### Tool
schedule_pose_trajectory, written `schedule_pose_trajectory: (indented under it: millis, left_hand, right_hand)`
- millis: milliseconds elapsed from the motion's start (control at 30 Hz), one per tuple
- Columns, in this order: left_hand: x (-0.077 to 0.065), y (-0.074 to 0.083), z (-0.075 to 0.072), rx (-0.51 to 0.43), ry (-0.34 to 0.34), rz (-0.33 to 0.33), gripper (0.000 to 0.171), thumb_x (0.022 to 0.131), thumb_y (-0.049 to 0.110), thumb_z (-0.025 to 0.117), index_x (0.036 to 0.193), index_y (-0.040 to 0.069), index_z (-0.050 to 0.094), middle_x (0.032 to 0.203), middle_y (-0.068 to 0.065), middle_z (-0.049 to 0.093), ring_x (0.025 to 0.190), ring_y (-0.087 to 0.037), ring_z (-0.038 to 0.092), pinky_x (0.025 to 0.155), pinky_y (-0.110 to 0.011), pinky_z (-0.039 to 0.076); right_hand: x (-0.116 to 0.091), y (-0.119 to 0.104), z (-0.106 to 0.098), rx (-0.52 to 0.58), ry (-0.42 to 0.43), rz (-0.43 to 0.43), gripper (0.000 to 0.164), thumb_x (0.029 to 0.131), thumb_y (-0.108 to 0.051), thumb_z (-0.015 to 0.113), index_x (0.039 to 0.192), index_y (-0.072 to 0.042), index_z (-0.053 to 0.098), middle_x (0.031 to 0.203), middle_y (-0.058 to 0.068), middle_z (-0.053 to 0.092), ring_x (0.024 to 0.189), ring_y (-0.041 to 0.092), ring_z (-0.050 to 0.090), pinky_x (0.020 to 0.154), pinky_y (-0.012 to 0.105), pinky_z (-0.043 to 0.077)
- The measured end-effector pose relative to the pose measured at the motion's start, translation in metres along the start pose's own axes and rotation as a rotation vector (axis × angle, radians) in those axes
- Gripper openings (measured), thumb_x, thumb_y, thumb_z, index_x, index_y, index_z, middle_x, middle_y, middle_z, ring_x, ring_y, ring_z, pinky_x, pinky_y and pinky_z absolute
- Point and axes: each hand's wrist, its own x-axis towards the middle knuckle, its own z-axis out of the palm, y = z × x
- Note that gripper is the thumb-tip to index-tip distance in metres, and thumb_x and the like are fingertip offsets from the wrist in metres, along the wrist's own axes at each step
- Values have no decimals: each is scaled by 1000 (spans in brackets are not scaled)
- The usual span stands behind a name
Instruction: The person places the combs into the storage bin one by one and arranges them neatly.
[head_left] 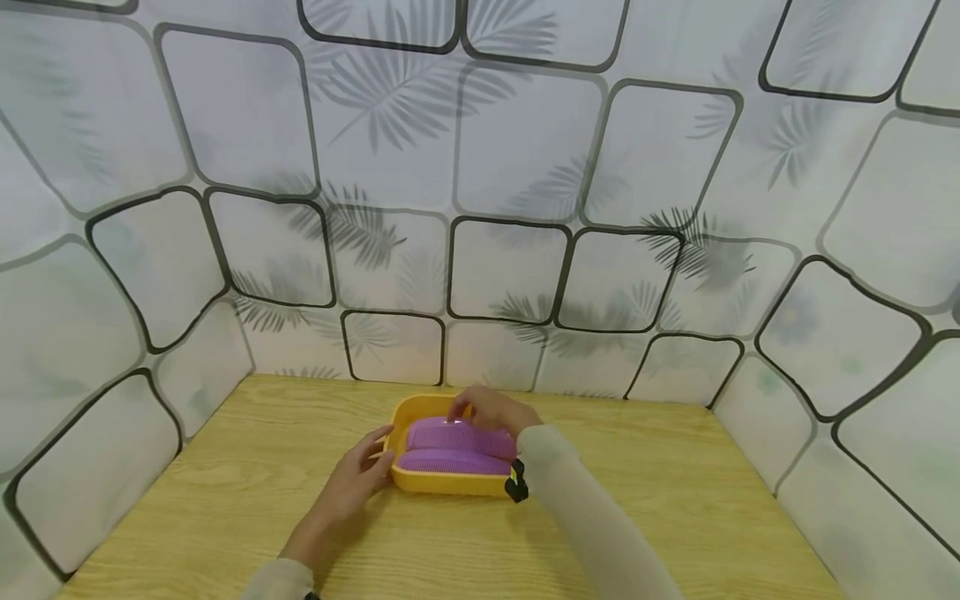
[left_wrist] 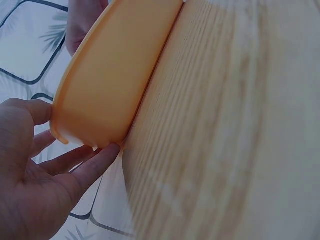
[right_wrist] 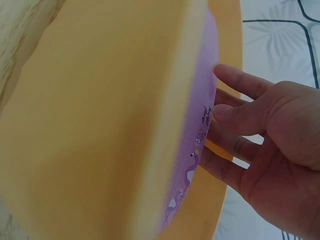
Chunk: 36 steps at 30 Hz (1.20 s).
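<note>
A yellow-orange plastic basin (head_left: 450, 483) sits on the table with two purple ridged, rounded things inside, one front (head_left: 450, 461) and one back (head_left: 435, 435). My left hand (head_left: 360, 475) is at the basin's left end, its thumb at the rim and other fingertips touching the outer wall low down, by the table. Over the basin's back side, my right hand (head_left: 491, 410) reaches down and grips the back purple thing by its upper edge. In the right wrist view, thumb and fingers of that hand (right_wrist: 270, 135) meet the purple surface (right_wrist: 195, 140), which bears small printed figures and lettering.
The basin stands on a wood-grain table (head_left: 247, 467), toward its far edge. A pale curtain-like sheet (head_left: 510, 267) with dark rounded squares and leaf prints rises behind the table and along both sides. A small black clip-like piece (head_left: 517, 482) hangs at the right cuff.
</note>
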Motion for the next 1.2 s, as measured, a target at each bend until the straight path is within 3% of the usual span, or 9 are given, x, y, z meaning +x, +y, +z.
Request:
schedule_pose_trajectory:
  millis: [133, 467, 700, 967, 1200]
  left_hand:
    - [0, 0, 0, -7, 6, -6, 53, 109, 16, 53, 158, 3, 38, 149, -33, 49, 132, -44, 59, 95, -40, 62]
    - [1, -1, 2, 1, 25, -26, 52, 109, 17, 53, 158, 6, 39, 151, -32, 48, 134, -45, 57, 97, -39, 62]
    - [1, -2, 1, 7, 25, -15, 53, 109, 19, 53, 158, 6, 39, 150, -32, 49, 133, -44, 58, 96, -39, 62]
    - [4, 0, 3, 1, 12, 5, 53, 109, 19, 53, 158, 4, 38, 149, -32, 49, 131, -43, 59, 96, -40, 62]
    - [3, 2, 4, 20, 8, 3, 52, 109, 17, 53, 157, 3, 39, 150, -33, 48, 132, -44, 58, 97, -40, 61]
  right_hand:
    - [1, 0, 1, -13, -1, 9, 45, 92, 18, 49, 115, -11, 76, 118, 8, 73, 119, 29, 64, 102, 41, 56]
    - [0, 1, 4, -77, 28, -68, 25, 96, 6, 64, 113, -8, 76, 118, 9, 73, 108, 26, 69, 96, 39, 59]
    - [-2, 6, 4, -33, 42, -61, 21, 97, 2, 66, 114, -6, 76, 120, 9, 73, 106, 27, 69, 96, 39, 59]
    - [-23, 18, -5, 80, 135, -64, 22, 97, -5, 67, 118, -7, 74, 121, 7, 74, 108, 26, 70, 97, 40, 59]
    - [-51, 23, -11, 88, 184, -109, 24, 99, -5, 63, 121, 2, 71, 122, 19, 72, 105, 31, 68, 95, 47, 60]
